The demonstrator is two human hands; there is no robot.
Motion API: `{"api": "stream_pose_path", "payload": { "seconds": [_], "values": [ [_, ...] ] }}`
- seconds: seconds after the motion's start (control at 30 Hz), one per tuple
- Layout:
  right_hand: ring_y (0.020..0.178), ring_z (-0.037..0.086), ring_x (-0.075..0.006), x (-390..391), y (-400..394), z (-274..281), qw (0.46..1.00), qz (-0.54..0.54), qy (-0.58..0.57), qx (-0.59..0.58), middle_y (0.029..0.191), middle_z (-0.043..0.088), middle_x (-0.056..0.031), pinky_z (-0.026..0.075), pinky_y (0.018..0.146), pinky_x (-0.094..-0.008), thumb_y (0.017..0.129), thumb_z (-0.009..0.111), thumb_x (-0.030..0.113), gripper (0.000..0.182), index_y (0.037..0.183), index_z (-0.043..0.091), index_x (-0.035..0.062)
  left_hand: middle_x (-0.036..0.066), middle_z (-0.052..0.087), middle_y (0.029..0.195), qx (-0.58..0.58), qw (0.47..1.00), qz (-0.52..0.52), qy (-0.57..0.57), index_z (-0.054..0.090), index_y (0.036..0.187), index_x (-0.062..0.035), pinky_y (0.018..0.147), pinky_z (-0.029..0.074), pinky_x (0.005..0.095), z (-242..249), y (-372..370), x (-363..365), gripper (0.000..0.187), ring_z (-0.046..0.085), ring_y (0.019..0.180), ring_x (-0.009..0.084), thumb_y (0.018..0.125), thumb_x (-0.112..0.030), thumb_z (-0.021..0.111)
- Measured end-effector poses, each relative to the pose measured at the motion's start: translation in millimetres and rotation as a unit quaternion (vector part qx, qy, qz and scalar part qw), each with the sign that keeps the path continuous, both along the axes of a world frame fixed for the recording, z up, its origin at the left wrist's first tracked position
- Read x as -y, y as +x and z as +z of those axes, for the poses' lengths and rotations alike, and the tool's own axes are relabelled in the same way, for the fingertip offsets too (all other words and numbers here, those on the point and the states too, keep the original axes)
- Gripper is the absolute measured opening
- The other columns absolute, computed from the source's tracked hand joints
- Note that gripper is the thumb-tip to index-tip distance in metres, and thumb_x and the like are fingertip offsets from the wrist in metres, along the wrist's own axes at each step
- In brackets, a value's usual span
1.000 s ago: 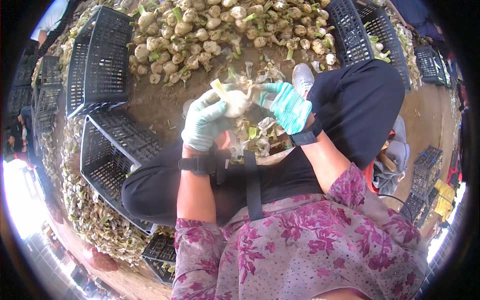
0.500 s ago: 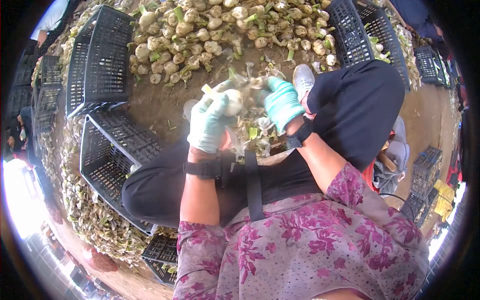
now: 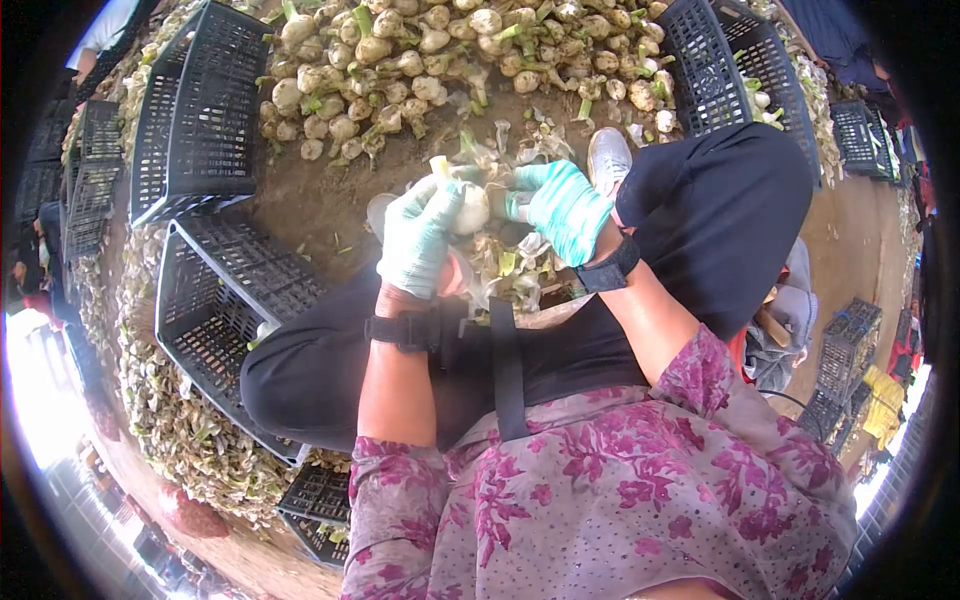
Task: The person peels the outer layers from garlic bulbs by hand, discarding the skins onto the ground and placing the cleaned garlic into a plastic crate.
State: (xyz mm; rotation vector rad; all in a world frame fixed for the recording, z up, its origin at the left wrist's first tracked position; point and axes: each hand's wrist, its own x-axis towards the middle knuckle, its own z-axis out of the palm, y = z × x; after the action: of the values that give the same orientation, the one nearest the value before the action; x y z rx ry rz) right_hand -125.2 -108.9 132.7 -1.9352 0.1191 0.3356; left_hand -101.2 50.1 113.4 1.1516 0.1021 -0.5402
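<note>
My left hand (image 3: 418,238), in a pale green glove, is closed around a white garlic bulb (image 3: 471,212) with a short cut stem pointing up. My right hand (image 3: 568,210), gloved the same way, is just to the right of the bulb. Its fingers are curled together, and anything between them is too small to make out. Loose papery garlic skins (image 3: 515,270) lie below the hands between my legs, and more skins are scattered just beyond them. Past the hands is a heap of soil-stained garlic bulbs (image 3: 400,75) with cut stems.
Black plastic crates stand at the left (image 3: 205,115), by my left knee (image 3: 235,285) and at the upper right (image 3: 705,70). Garlic skins and leaves (image 3: 180,420) are piled along the left. More crates (image 3: 848,345) and a yellow item (image 3: 884,400) are at the right. Other people are partly visible at the edges.
The bulb in my left hand has tipped, so its stem points more upward. My right hand has moved slightly left, its fingers closer to the bulb; the blurred skins by them have dropped away.
</note>
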Motion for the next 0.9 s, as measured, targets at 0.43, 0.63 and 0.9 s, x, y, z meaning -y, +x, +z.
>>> {"api": "stream_pose_path", "payload": {
  "seconds": [0.43, 0.63, 0.9],
  "values": [
    [0.060, 0.054, -0.0302, -10, -4, -15, 0.979, -0.026, -0.193, 0.067, 0.065, 0.055, -0.0167, 0.043, 0.056, -0.0355, 0.068, 0.057, 0.026, 0.023, 0.073, 0.057, 0.0036, 0.010, 0.055, 0.087, 0.055, 0.993, 0.074, 0.077, 0.050, 0.093, 0.0010, 0.068, 0.045, 0.0253, -3, -2, 7, 0.021, 0.054, 0.075, 0.0155, 0.078, -0.013, 0.054],
    [0.065, 0.056, -0.0289, 6, -1, -52, 0.988, -0.086, -0.114, -0.059, 0.072, 0.057, -0.0180, 0.043, 0.058, -0.0331, 0.069, 0.058, 0.026, 0.027, 0.081, 0.057, 0.0022, 0.012, 0.056, 0.092, 0.030, 0.994, 0.099, -0.037, 0.050, 0.090, 0.0001, 0.068, 0.045, 0.0264, -5, 4, 1, 0.021, 0.054, 0.076, 0.0159, 0.080, -0.018, 0.051],
    [0.063, 0.053, -0.0315, -15, 1, -15, 0.982, 0.011, -0.151, 0.117, 0.069, 0.055, -0.0183, 0.042, 0.058, -0.0363, 0.068, 0.057, 0.023, 0.022, 0.076, 0.056, 0.0019, 0.004, 0.054, 0.078, 0.049, 0.991, 0.109, 0.056, 0.052, 0.087, -0.0002, 0.057, 0.041, 0.0178, -3, -1, 12, 0.018, 0.051, 0.066, 0.0080, 0.080, -0.017, 0.053]
  ]
}}
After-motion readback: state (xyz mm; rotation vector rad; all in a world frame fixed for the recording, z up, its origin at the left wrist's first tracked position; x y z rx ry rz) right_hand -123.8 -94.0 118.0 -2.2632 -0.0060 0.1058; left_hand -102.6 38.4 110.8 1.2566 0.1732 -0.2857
